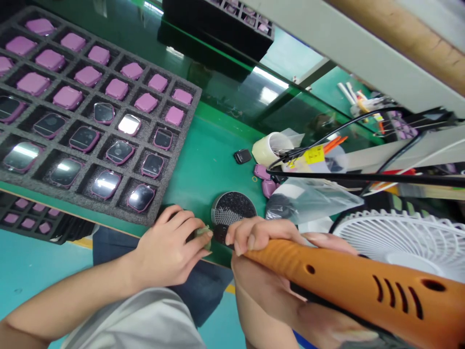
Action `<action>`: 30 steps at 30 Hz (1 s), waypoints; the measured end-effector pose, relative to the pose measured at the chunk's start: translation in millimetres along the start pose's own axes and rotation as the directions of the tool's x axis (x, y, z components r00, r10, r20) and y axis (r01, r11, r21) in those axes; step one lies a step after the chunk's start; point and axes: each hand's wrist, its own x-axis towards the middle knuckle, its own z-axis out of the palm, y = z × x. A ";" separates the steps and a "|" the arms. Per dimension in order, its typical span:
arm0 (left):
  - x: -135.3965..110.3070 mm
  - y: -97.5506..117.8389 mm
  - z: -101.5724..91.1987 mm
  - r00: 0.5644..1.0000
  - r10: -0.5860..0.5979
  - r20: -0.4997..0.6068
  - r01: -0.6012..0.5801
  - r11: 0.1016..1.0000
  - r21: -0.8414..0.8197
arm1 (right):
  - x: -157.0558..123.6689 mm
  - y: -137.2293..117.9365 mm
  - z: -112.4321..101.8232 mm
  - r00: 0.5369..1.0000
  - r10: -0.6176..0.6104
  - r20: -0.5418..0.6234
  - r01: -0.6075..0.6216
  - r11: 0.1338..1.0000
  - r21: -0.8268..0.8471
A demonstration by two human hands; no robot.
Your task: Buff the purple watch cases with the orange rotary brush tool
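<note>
Small pale part [202, 234] sits at the green worktop [203, 165] edge, pinched steady by your left hand [170, 252]. Your right hand [261, 237] clamps the orange electric screwdriver [348, 286], tip aimed beside it. Round black screw dish [232, 208] close for reach; grey foam tray of pink watch cases [83, 111] further left.

Both forearms bare to past the wrist; no gloves, no watch, no rings visible. Left hand [170, 249]: nails short and plain, fingers unadorned. Right hand [261, 235]: nails short, unpainted, a little longer at the tips. Light grey cloth [145, 317], likely a short sleeve or shirt hem, smooth and unmarked, sits at the bottom of the view. Dark blue trousers [203, 281] show on the lap beneath the hands.
</note>
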 end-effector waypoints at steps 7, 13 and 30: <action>0.3 -0.2 -0.3 1.000 -0.006 0.011 0.006 1.000 -0.001 | 0.6 -4.6 1.9 0.997 0.068 0.047 -0.070 0.997 0.039; 0.2 -1.6 -0.7 1.000 0.004 0.016 -0.004 1.000 0.005 | 0.6 12.0 9.3 0.999 -0.034 -0.007 0.034 0.997 0.074; -1.5 -3.0 -10.9 0.991 0.047 0.122 -0.050 0.999 0.017 | 22.6 22.6 -32.1 0.961 -0.184 -0.206 0.182 0.983 -0.031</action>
